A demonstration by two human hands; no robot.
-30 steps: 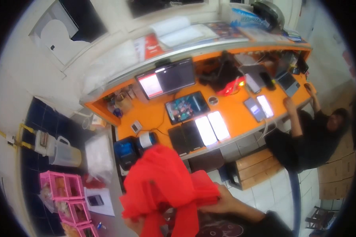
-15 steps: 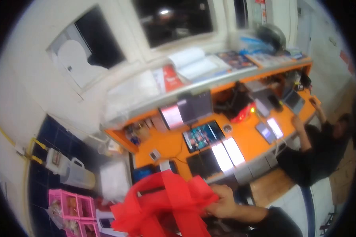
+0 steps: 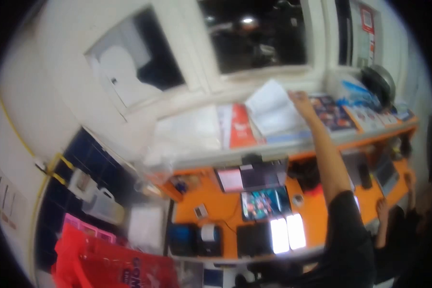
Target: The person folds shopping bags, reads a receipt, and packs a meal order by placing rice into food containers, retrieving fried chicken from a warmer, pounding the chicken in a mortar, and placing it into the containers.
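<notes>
My right hand (image 3: 301, 103) is stretched up to the top shelf, its fingers closed at the right edge of some white paper sheets (image 3: 273, 109). The grip is blurred. A red bag (image 3: 125, 264) with dark lettering hangs large at the lower left. My left hand does not show; whether it holds the bag is hidden.
Below the shelf (image 3: 197, 161) is an orange desk (image 3: 228, 209) with a monitor (image 3: 252, 176), a tablet (image 3: 265, 202) and two bright phones (image 3: 288, 234). Another person's hand (image 3: 382, 209) rests at the desk's right end. A jug (image 3: 104, 205) stands left.
My right hand has left the red bag and gone up to the papers on the shelf. The bag has moved to the lower left. The view has shifted and the paper sheets lie differently.
</notes>
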